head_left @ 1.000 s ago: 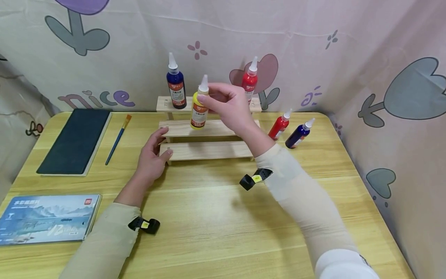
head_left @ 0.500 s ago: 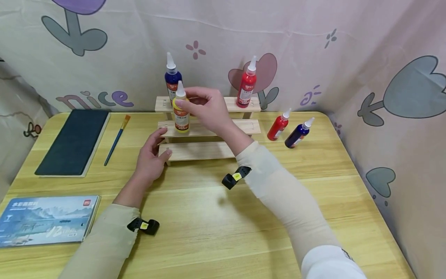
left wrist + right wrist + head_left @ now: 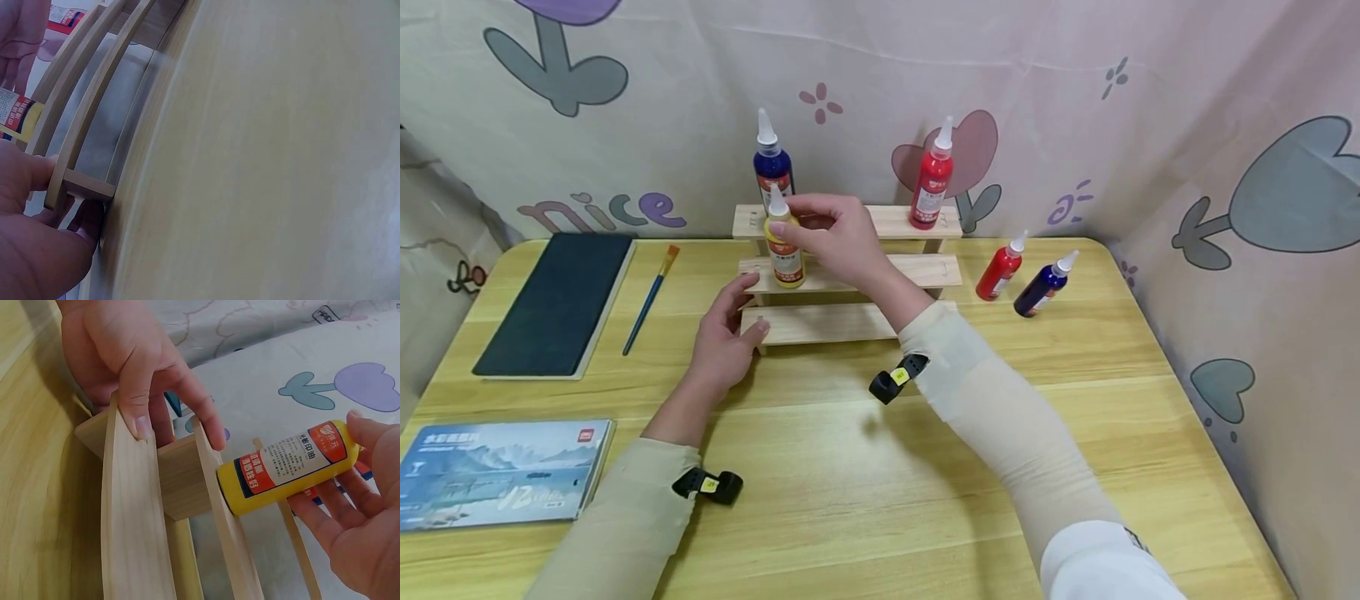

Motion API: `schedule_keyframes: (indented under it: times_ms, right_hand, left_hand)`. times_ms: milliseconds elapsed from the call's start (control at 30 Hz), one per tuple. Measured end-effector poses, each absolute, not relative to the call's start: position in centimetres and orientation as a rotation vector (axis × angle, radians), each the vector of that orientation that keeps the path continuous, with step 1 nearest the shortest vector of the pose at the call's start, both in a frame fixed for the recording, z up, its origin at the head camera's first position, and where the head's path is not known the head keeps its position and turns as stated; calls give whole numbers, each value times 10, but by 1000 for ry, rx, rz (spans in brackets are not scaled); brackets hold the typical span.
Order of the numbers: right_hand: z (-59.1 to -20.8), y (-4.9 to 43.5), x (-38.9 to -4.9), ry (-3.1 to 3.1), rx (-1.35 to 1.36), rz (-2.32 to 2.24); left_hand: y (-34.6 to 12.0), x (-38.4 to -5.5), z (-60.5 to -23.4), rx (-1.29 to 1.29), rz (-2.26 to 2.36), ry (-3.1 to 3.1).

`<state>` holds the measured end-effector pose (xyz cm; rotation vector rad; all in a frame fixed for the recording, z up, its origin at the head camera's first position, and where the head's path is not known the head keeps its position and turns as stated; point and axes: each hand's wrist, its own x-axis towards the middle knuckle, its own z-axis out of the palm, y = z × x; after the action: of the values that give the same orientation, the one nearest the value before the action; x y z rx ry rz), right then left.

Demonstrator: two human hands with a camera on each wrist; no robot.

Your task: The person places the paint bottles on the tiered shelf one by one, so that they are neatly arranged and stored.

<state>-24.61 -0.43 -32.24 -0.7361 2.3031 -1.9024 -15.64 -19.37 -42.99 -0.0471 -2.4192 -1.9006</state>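
My right hand (image 3: 842, 242) pinches a yellow bottle (image 3: 787, 263) with a white pointed cap near its top. The bottle stands nearly upright at the left end of the middle step of a three-step wooden rack (image 3: 842, 323); its base meets that step in the right wrist view. At the rack's left end, my left hand (image 3: 724, 340) grips the frame, thumb (image 3: 142, 425) on the lowest step and fingers curled around the side. On the top step stand a blue bottle (image 3: 772, 168), partly hidden behind the yellow one, and a red bottle (image 3: 931, 190) at the right.
Another red bottle (image 3: 999, 272) and a dark blue bottle (image 3: 1045, 287) stand on the table right of the rack. Leftward lie a paintbrush (image 3: 652, 298), a dark notebook (image 3: 556, 307) and a blue-covered pad (image 3: 505, 473). A patterned curtain (image 3: 700, 100) hangs behind.
My right hand has carried the yellow bottle leftward and slightly down to the left end of the middle step, uncovering the red bottle on top. My left hand keeps its grip on the rack.
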Motion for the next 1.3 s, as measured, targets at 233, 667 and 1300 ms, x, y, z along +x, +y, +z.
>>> schedule_keyframes:
  times_ms: [233,667,1300]
  right_hand:
    - [-324,-6,-245,2331,-725,-1884]
    - [-331,-4,-236,2370,-694,-1878]
    - [-349,45,-181,2292,-680,-2087]
  left_hand:
    - [-193,-156,-428,-50,-1890,-2418]
    - [-194,-155,-430,-31,-1886,-2419]
    - [-193,-158,-435,-55,-1907,-2382]
